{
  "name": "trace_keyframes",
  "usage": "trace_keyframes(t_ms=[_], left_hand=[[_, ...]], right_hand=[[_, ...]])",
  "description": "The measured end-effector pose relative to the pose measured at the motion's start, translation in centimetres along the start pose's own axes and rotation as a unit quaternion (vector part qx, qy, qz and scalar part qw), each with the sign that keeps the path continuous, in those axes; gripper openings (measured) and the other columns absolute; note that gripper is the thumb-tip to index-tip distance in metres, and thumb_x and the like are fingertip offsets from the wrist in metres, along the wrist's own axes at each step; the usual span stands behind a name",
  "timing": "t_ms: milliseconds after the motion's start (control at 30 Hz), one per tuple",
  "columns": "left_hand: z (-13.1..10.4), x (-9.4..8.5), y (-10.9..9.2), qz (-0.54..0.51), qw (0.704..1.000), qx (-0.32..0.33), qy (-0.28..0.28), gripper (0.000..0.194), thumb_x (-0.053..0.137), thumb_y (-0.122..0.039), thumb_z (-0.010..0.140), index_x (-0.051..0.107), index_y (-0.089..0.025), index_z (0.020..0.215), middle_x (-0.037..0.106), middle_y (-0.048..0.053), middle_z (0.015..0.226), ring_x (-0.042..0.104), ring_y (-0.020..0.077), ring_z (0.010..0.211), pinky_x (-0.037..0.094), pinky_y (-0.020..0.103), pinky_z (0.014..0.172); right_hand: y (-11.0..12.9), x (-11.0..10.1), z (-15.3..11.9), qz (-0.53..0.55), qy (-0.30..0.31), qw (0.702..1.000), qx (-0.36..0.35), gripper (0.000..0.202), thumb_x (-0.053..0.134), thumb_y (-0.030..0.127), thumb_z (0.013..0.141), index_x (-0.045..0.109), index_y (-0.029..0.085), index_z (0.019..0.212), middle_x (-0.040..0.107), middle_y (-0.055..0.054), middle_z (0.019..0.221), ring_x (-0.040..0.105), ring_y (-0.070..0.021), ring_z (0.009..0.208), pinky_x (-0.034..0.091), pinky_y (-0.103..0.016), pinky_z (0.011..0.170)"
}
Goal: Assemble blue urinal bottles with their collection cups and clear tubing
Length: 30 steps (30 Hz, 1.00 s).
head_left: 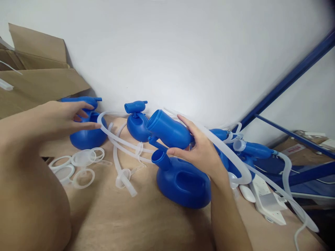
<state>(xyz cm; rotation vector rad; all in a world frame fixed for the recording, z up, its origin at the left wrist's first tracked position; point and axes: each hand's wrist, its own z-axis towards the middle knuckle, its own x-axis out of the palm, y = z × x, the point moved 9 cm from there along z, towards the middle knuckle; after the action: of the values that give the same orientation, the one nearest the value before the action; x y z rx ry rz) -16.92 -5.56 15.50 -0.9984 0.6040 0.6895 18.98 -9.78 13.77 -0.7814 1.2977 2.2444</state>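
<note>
My right hand (200, 150) has its thumb and fingers around the rounded end of a blue cup-shaped part (170, 129), whose open mouth points up and left. Below it, and joined to it by a strap, a blue jug (183, 183) stands upright on the table. My left hand (75, 116) is spread, nothing in it, beside another blue jug (87, 136) and a translucent tube (101, 120). Farther back sits a third blue jug (138, 129) with a blue part on top.
Clear rings and caps (83, 178) lie on the wooden table (117, 223). An open cardboard box (39, 83) is at left. More blue parts (258, 150), ribbed tubing (225, 148) and a power strip (270, 209) are at right, near a blue metal frame (293, 78).
</note>
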Motion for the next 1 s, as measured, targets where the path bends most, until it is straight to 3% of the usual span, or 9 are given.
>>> trace_keyframes(t_ms=[67, 167, 233, 300, 367, 500, 700, 900, 1000], left_hand=[[-0.8, 2.1, -3.7, 0.069, 0.995, 0.019, 0.073, 0.057, 0.078, -0.061, 0.087, 0.071, -0.03, 0.134, 0.08, 0.0, 0.102, 0.073, 0.0234, 0.086, 0.05, 0.026, 0.071], [-1.7, 5.6, -10.7, -0.021, 0.978, 0.125, 0.163, 0.092, 0.075, -0.067, 0.086, 0.04, -0.034, 0.164, 0.07, 0.006, 0.142, 0.072, 0.0287, 0.112, 0.057, 0.031, 0.084], [-1.6, 7.1, -13.6, -0.062, 0.97, 0.165, 0.169, 0.088, 0.079, -0.066, 0.083, 0.048, -0.033, 0.159, 0.067, 0.006, 0.146, 0.07, 0.0298, 0.116, 0.057, 0.032, 0.087], [-1.1, 7.4, -15.2, -0.076, 0.965, 0.204, 0.145, 0.066, 0.081, -0.063, 0.081, 0.067, -0.031, 0.137, 0.075, 0.004, 0.127, 0.072, 0.0281, 0.105, 0.056, 0.031, 0.083], [-0.7, 6.7, -15.5, -0.068, 0.966, 0.224, 0.105, 0.053, 0.083, -0.062, 0.08, 0.073, -0.028, 0.119, 0.077, 0.002, 0.107, 0.071, 0.0234, 0.089, 0.054, 0.028, 0.073], [-0.6, 4.4, -14.7, -0.06, 0.972, 0.223, 0.03, 0.054, 0.086, -0.06, 0.078, 0.071, -0.025, 0.116, 0.074, -0.002, 0.097, 0.064, 0.0153, 0.075, 0.049, 0.023, 0.062], [-0.6, 4.1, -14.9, -0.129, 0.972, 0.192, -0.049, 0.05, 0.086, -0.058, 0.073, 0.069, -0.028, 0.109, 0.075, -0.001, 0.111, 0.069, 0.0243, 0.1, 0.056, 0.03, 0.078], [-0.5, 4.5, -15.2, -0.151, 0.97, 0.152, -0.119, 0.039, 0.081, -0.056, 0.075, 0.068, -0.026, 0.095, 0.078, -0.002, 0.103, 0.071, 0.0259, 0.105, 0.058, 0.037, 0.086], [-0.6, 4.2, -14.9, -0.117, 0.977, 0.105, -0.144, 0.043, 0.076, -0.064, 0.073, 0.07, -0.027, 0.095, 0.079, -0.004, 0.1, 0.072, 0.0265, 0.105, 0.059, 0.038, 0.085]], right_hand=[[0.2, 0.7, -0.1, 0.028, 0.016, 0.999, 0.013, 0.105, 0.093, 0.059, 0.07, 0.047, 0.032, 0.161, 0.06, -0.01, 0.155, 0.072, -0.0344, 0.114, 0.068, -0.042, 0.079], [0.9, 2.1, -0.2, 0.071, 0.05, 0.996, 0.003, 0.103, 0.096, 0.053, 0.069, 0.049, 0.033, 0.159, 0.061, -0.009, 0.154, 0.069, -0.0339, 0.123, 0.068, -0.042, 0.087], [1.3, 2.5, -0.2, 0.089, 0.064, 0.994, -0.014, 0.103, 0.098, 0.049, 0.068, 0.051, 0.032, 0.158, 0.06, -0.01, 0.155, 0.066, -0.0335, 0.131, 0.065, -0.043, 0.097], [1.3, 2.3, -0.2, 0.104, 0.065, 0.992, -0.023, 0.102, 0.098, 0.047, 0.068, 0.052, 0.031, 0.157, 0.061, -0.01, 0.154, 0.064, -0.0326, 0.134, 0.063, -0.044, 0.102], [1.0, 1.5, -0.1, 0.122, 0.05, 0.991, -0.023, 0.094, 0.095, 0.047, 0.074, 0.052, 0.031, 0.156, 0.068, -0.009, 0.144, 0.068, -0.03, 0.128, 0.063, -0.044, 0.102], [0.7, 0.3, -0.2, 0.129, 0.022, 0.991, -0.04, 0.058, 0.081, 0.047, 0.091, 0.065, 0.029, 0.144, 0.077, -0.007, 0.124, 0.074, -0.0261, 0.113, 0.063, -0.044, 0.101], [2.1, 0.1, -0.3, 0.068, -0.001, 0.993, -0.093, 0.044, 0.068, 0.05, 0.1, 0.07, 0.029, 0.139, 0.074, -0.007, 0.135, 0.068, -0.0288, 0.126, 0.06, -0.044, 0.102], [2.9, -1.0, -0.7, 0.048, -0.04, 0.993, -0.101, 0.033, 0.067, 0.052, 0.1, 0.077, 0.025, 0.115, 0.076, -0.001, 0.084, 0.068, -0.0185, 0.072, 0.056, -0.032, 0.066], [3.5, -1.2, -0.9, 0.008, -0.049, 0.991, -0.124, 0.032, 0.067, 0.05, 0.1, 0.075, 0.024, 0.116, 0.073, 0.0, 0.08, 0.062, -0.0161, 0.063, 0.055, -0.032, 0.064]])
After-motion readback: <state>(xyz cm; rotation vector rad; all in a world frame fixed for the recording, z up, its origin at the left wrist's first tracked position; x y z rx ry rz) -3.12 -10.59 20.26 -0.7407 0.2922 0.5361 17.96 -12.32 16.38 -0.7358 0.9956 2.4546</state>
